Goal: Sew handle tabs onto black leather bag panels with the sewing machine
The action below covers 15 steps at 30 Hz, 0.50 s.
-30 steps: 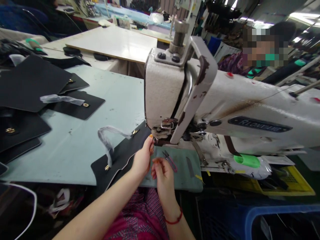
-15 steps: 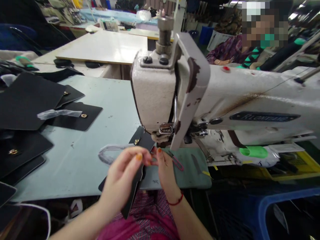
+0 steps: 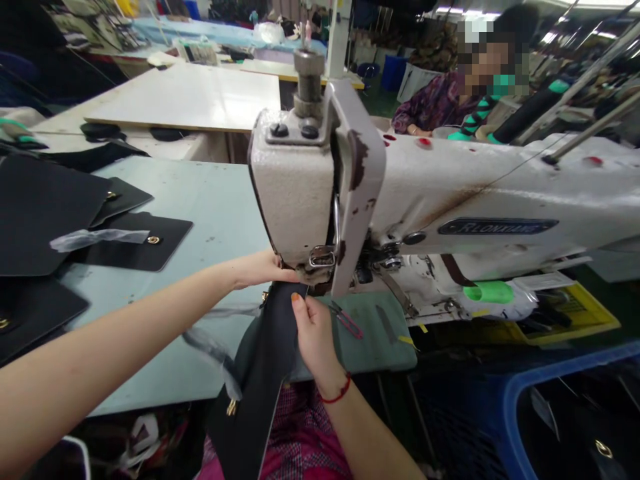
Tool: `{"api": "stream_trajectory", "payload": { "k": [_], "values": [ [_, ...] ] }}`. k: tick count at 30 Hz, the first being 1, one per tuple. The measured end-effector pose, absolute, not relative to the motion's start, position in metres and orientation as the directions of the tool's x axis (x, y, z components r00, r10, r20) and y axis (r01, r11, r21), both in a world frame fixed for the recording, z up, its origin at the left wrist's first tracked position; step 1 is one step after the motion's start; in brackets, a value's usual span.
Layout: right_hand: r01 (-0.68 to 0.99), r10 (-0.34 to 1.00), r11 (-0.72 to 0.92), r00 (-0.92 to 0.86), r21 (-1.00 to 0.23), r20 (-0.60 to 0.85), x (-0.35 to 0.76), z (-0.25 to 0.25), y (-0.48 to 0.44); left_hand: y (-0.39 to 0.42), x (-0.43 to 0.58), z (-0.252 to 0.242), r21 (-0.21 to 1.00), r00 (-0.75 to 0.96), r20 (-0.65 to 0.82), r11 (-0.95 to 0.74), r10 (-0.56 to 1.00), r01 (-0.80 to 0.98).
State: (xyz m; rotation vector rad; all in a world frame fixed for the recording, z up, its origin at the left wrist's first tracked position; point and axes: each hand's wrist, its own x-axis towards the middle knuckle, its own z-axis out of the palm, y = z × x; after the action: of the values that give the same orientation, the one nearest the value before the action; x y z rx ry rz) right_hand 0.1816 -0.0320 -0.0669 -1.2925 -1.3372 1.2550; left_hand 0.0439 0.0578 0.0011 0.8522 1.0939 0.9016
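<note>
Head view: the black piece [image 3: 265, 373] runs from below the machine [image 3: 295, 187] over the near edge of the surface [image 3: 220, 200] to the lap. The right forearm rises from lower right; the right grip [image 3: 316, 330], thumb uppermost and fingers curled, is closed on the piece's right edge. Snips [image 3: 341, 315] lie just beside it. The left forearm reaches in, nearly straight, from the left; the left grip [image 3: 257, 269] has one digit pointing right under the machine's head. Its other fingertips are partly hidden, so whether it holds anything cannot be told.
</note>
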Motion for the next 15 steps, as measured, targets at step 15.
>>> {"api": "stream_trajectory", "payload": {
  "k": [15],
  "values": [
    [0.047,0.819,-0.281,-0.508,-0.958,-0.266,0.246,-0.036,-0.02,0.014,0.025,-0.045,0.984,0.081,-0.084,0.07,0.993,0.163]
  ]
}}
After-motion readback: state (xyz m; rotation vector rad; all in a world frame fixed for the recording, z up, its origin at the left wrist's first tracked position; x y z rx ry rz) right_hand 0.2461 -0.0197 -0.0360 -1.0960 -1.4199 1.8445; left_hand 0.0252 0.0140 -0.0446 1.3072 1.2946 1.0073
